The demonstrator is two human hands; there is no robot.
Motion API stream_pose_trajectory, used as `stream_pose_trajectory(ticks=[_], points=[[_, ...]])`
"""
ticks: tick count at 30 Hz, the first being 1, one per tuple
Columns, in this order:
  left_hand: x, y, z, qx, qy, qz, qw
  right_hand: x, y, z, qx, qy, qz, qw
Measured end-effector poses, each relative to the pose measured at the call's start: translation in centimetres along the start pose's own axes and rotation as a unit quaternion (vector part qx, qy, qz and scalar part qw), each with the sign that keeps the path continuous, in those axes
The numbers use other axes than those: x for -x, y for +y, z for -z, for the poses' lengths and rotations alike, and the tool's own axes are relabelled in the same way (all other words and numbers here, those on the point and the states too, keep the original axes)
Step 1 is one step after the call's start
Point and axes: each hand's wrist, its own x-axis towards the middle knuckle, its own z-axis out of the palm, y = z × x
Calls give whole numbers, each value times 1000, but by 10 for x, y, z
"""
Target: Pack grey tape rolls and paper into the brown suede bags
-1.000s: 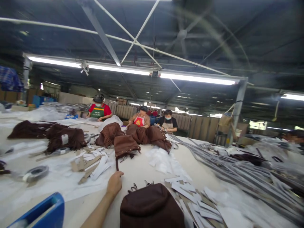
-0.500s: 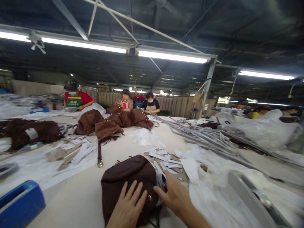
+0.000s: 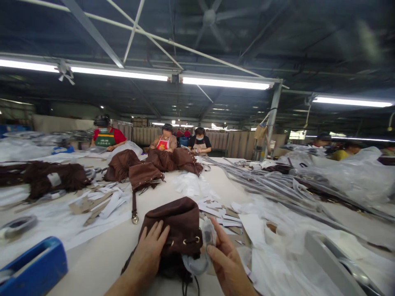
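A dark brown bag (image 3: 182, 218) with brass eyelets and black cords lies on the table in front of me. My left hand (image 3: 151, 242) rests on its left side, fingers stretched out over the leather. At the bag's right edge, my right hand (image 3: 224, 250) pinches a clear plastic wrapping (image 3: 207, 240) between thumb and fingers. Something dark shows inside the plastic, but its kind is unclear. Part of the wrapping hangs below the eyelets, next to the dark cords.
A blue tape dispenser (image 3: 37, 265) stands at left, a grey one (image 3: 335, 263) at right. Paper strips (image 3: 226, 218) lie beyond the bag. Several more brown bags (image 3: 146, 174) are farther back, where co-workers (image 3: 108, 137) sit. Grey strips (image 3: 268, 187) and plastic sheets (image 3: 345, 168) cover the right side.
My left hand has shifted left and up on the bag. The bag's eyelet side now shows more. My right hand has drawn the plastic wrapping out beside the bag. The view has tilted up slightly.
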Motion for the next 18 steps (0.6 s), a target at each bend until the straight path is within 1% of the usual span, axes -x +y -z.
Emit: stream_pose_trajectory(ticks=[3,4,6,8,10,12,14,16,18], points=[[0,20,3,-14,42,-106,993,-8,-2,0,-27,-1,-56,998],[-3,26,5,-16,45,-127,991,-13,-5,3,-36,-2,-73,997],[-14,31,7,-19,53,-141,988,-24,-15,12,-65,-10,-111,992],[-28,22,6,-27,81,-138,987,-33,-30,23,-99,-28,-164,981],[-40,4,3,-35,105,-127,986,-38,-44,32,-109,-57,-232,965],[-43,-12,1,-38,100,-105,989,-41,-55,37,-99,-77,-278,952],[-37,-17,3,-23,78,-113,990,-44,-58,39,-90,-81,-294,948],[-23,-8,9,23,56,-181,982,-48,-56,39,-88,-77,-299,947],[-8,13,16,108,34,-267,957,-53,-52,36,-90,-68,-297,948]])
